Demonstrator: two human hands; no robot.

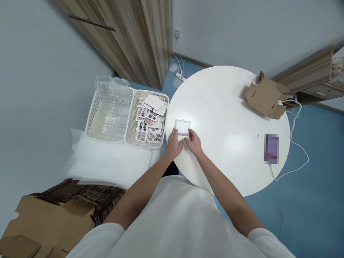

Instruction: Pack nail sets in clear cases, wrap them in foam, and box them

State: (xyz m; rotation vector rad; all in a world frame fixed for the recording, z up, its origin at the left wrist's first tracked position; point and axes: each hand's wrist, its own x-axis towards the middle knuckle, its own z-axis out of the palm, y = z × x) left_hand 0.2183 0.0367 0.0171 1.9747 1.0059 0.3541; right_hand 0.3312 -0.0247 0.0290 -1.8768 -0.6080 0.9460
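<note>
A small whitish, slightly see-through packet (pixel 183 127) lies flat near the left edge of the round white table. My left hand (pixel 174 144) grips its lower left corner, fingers pointing forward and thumb turned inward. At the lower right corner, the curled fingers of my right hand (pixel 193 142) hold the packet's edge. Whether the packet is a plastic case or wrapped in foam sheet I cannot make out. Just left of the table, a cream basket (pixel 129 134) holds several cards of coloured, press-on-nail-like pieces and printed white cards.
Clear plastic cases (pixel 113 89) pile up in a second basket (pixel 90 123). White sheets (pixel 110 161) lie below the baskets, with flattened brown cardboard (pixel 53 218) at lower left. An unfolded carton (pixel 267 96) and a blurred purple device (pixel 272 147) with a cable rest on the table (pixel 223 107).
</note>
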